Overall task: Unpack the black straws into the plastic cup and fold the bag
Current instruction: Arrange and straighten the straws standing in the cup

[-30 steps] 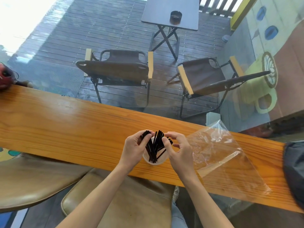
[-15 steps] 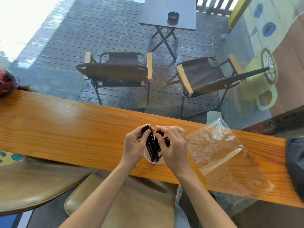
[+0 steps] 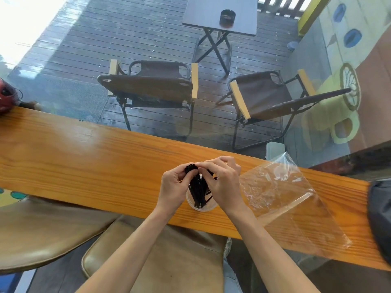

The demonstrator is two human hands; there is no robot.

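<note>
Closest in, two tan padded stools (image 3: 148, 261) sit tucked under the near edge of the wooden bench (image 3: 84, 161), and the person's forearms come up over them. On the bench close to that near edge is the plastic cup (image 3: 202, 206), with the black straws (image 3: 197, 191) standing in it, lower ends down in the cup and tops leaning toward the left. The left hand (image 3: 172, 189) has its fingers curled round the straw tops from the left, and the right hand (image 3: 224, 187) pinches the bundle from the right, fingertips meeting the left hand's right over the cup. Just to the right of the cup the clear bag (image 3: 292, 204) lies flat and unfolded on the bench, one corner hanging past the near edge and its far end rumpled up a bit. Something dark (image 3: 380, 218) sits at the bench's right end, something red (image 3: 6, 98) at its far left corner. Past the glass there are two folding chairs (image 3: 152, 85) and a small table (image 3: 220, 15) on the deck.
</note>
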